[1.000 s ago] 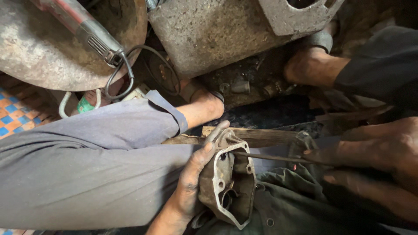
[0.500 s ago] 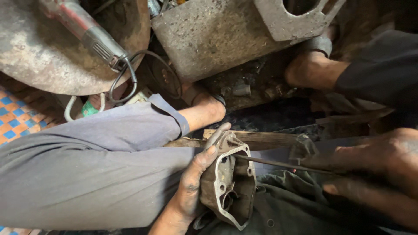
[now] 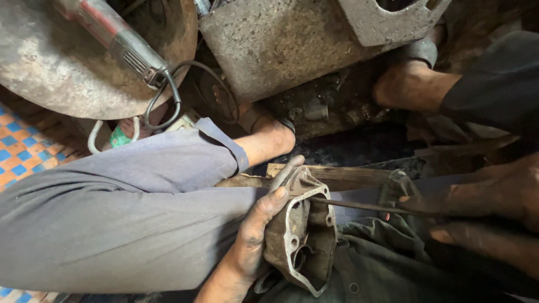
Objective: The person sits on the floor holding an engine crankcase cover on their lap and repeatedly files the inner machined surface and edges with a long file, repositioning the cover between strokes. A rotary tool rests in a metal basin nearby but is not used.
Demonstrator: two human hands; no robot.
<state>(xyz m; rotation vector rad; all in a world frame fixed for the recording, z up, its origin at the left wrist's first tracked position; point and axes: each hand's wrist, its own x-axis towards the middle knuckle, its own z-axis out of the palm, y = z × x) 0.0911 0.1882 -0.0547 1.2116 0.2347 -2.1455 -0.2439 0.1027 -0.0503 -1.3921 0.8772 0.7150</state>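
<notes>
Two greasy hands: left cupping metal cover, right gripping rod.

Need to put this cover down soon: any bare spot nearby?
Little. The checkered floor at far left is bare. Around the cover, held by the left hand, legs, a plank and the right hand with its rod crowd everything.

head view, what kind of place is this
Probably a floor-level mechanic's or metal repair workshop. The left hand steadies a grimy grey metal engine cover, a red-and-grey angle grinder lies on a rusty round metal pan, and a greasy cast-metal block sits behind.
</notes>
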